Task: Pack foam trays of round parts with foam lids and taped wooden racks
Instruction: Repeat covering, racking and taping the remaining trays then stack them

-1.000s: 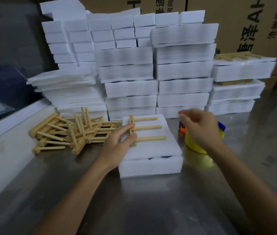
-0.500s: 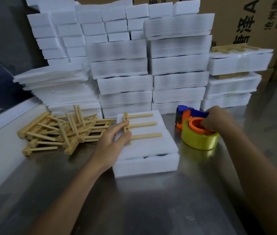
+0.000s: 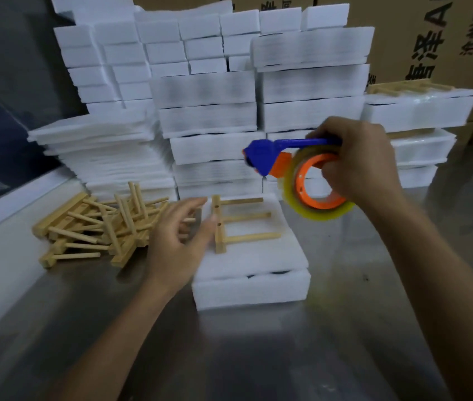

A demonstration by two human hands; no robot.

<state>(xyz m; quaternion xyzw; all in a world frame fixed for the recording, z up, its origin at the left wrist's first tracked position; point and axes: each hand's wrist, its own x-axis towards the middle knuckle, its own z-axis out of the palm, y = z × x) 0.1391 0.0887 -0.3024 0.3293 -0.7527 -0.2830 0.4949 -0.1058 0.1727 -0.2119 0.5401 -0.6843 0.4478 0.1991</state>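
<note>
A white foam tray (image 3: 251, 290) with a foam lid (image 3: 254, 256) on top sits on the metal table in front of me. On the lid lies a wooden rack (image 3: 229, 222), its three pegs pointing right. My left hand (image 3: 179, 241) hovers at the rack's left bar with fingers spread, holding nothing. My right hand (image 3: 359, 160) holds a tape dispenser (image 3: 296, 172) in the air above the tray's far right corner; it has a blue handle, an orange hub and a yellowish tape roll.
A loose pile of wooden racks (image 3: 99, 227) lies left of the tray. Tall stacks of foam blocks and sheets (image 3: 209, 91) fill the back. Packed trays (image 3: 420, 111) with a rack on top stand at the right, with cardboard boxes (image 3: 432, 33) behind.
My right hand has picked the tape dispenser up off the table and raised it over the tray. My left hand has slipped slightly left off the rack and opened its fingers.
</note>
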